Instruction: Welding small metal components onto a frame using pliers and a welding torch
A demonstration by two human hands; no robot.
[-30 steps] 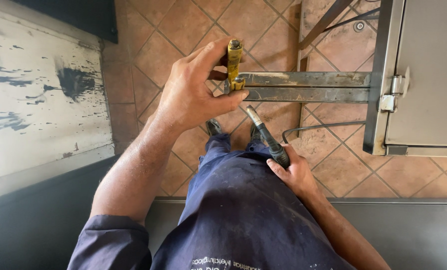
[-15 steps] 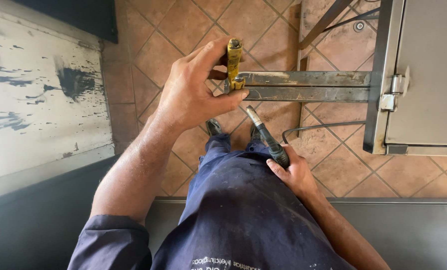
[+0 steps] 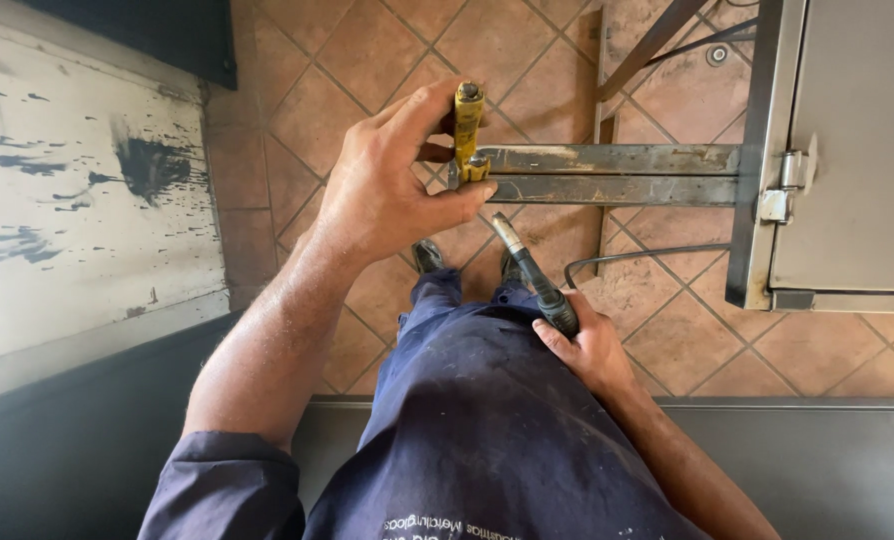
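Note:
My left hand point(image 3: 392, 190) grips a yellow clamp-like tool point(image 3: 467, 130) set against the end of a rusty steel angle bar point(image 3: 617, 175). The bar runs right to a steel frame point(image 3: 757, 150) with a hinge point(image 3: 787, 185). My right hand point(image 3: 592, 345) holds a welding torch point(image 3: 532, 275) by its black handle. Its nozzle points up toward the bar's end, a short way below the bar. A thin cable point(image 3: 627, 258) runs right from the torch across the floor.
Terracotta floor tiles point(image 3: 347, 60) lie below. A white, paint-smeared board point(image 3: 67, 200) is at left. A grey metal panel point(image 3: 857, 150) hangs on the frame at right. My blue work trousers point(image 3: 477, 400) and shoes point(image 3: 427, 255) fill the lower middle.

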